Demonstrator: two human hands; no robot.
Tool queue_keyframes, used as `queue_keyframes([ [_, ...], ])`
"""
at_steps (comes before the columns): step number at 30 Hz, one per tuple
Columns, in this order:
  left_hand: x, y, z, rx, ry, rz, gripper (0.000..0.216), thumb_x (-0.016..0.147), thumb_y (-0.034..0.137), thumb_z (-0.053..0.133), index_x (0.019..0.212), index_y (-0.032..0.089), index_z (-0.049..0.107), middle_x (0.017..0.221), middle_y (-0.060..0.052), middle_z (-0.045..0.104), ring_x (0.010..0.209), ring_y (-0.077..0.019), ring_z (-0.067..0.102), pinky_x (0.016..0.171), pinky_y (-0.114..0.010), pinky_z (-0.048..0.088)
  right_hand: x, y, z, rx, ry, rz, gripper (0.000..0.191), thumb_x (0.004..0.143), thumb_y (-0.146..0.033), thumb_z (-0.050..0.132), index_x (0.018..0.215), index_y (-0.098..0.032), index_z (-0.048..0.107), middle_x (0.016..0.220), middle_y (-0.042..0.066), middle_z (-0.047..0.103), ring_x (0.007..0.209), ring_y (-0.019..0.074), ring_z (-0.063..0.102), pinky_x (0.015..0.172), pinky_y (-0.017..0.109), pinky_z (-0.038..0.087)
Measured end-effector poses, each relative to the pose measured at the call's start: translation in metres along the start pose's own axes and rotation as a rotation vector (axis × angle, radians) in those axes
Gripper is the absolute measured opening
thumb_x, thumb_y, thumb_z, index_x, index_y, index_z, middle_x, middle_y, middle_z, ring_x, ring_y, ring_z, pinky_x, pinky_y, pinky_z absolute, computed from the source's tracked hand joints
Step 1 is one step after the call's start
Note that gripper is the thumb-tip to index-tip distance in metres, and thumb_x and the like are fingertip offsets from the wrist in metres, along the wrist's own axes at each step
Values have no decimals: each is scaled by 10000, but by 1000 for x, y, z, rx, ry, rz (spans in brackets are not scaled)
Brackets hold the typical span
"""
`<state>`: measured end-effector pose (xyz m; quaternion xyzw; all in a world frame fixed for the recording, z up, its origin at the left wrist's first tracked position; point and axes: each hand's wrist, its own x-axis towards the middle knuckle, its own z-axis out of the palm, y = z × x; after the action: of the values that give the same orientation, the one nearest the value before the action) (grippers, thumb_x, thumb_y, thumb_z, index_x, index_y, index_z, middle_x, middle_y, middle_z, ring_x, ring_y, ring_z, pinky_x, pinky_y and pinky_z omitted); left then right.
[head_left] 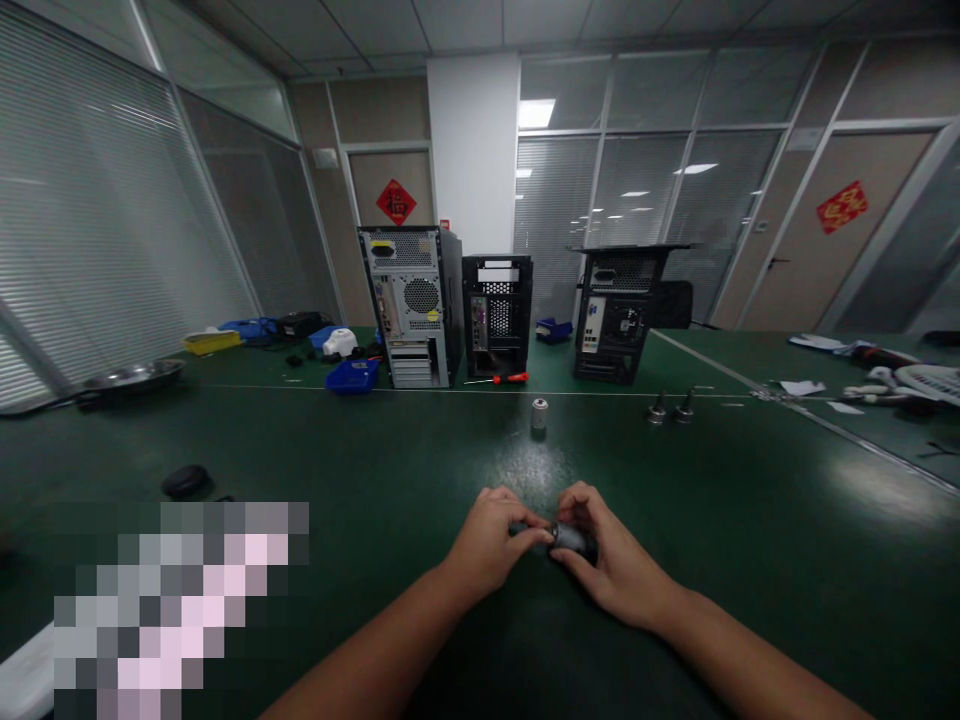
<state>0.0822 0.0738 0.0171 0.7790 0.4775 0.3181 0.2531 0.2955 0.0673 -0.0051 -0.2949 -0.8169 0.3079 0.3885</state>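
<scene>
Low in the middle of the view, my right hand (pixel 616 560) is wrapped round a small dark grey cylinder (pixel 574 541), which lies on its side with one end toward my left hand (pixel 496 543). The thumb and fingers of my left hand are pinched at that near end, around a thin dark piece (pixel 517 527) that is mostly hidden by the fingers. Its exact kind does not show. Farther up the table stands a small pale cylinder (pixel 539 415), upright and apart from both hands.
On the green table (pixel 360 450), computer cases (pixel 415 310) stand at the back, with a red-handled screwdriver (pixel 510 378) before them. Two metal stemmed parts (pixel 657 410) are to the right. Blue bins (pixel 351 377) and a metal pan (pixel 133 376) lie left.
</scene>
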Motion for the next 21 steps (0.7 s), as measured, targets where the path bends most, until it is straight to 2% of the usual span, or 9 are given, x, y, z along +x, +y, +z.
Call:
queue_keyframes([
  [4,0,-1,-1,-51,11,19,101,814,270,790,913,261,807,852,-10,723,890,-200,605,881,-333,396,1,3,0,-11,27,0,315,980,-326,542,1216,-162,412,1135,65,427,1045,177,470,943,313,432],
  [9,-2,-2,-3,-122,-34,97,188,852,244,738,1032,267,786,886,-13,737,877,-190,616,831,-302,428,2,3,-1,-57,43,-10,311,988,-335,542,1215,-163,416,1140,63,432,1055,174,475,962,322,446],
  [13,-2,0,-2,-75,-8,98,133,863,259,720,975,249,791,882,-19,743,895,-201,627,858,-321,430,1,2,0,-86,21,-6,313,1001,-344,535,1242,-183,417,1162,57,434,1082,173,476,995,327,448],
  [15,-1,-1,-1,-32,47,62,116,866,261,709,951,238,784,894,-22,745,914,-213,634,875,-338,431,2,5,-1,-81,39,-14,324,1012,-354,535,1271,-199,415,1181,55,433,1104,176,474,1017,330,444],
  [18,4,-6,0,-30,171,-72,128,882,237,659,942,197,764,897,-41,747,884,-214,658,849,-333,463,4,14,-9,-54,202,-18,398,1009,-384,566,1325,-216,392,1196,60,439,1120,182,484,1029,319,445],
  [21,8,-14,0,-133,185,-177,153,890,225,618,940,171,752,879,-49,752,824,-194,684,775,-292,505,5,25,-20,-43,364,5,512,982,-427,627,1365,-206,368,1186,77,452,1110,192,504,1011,296,460],
])
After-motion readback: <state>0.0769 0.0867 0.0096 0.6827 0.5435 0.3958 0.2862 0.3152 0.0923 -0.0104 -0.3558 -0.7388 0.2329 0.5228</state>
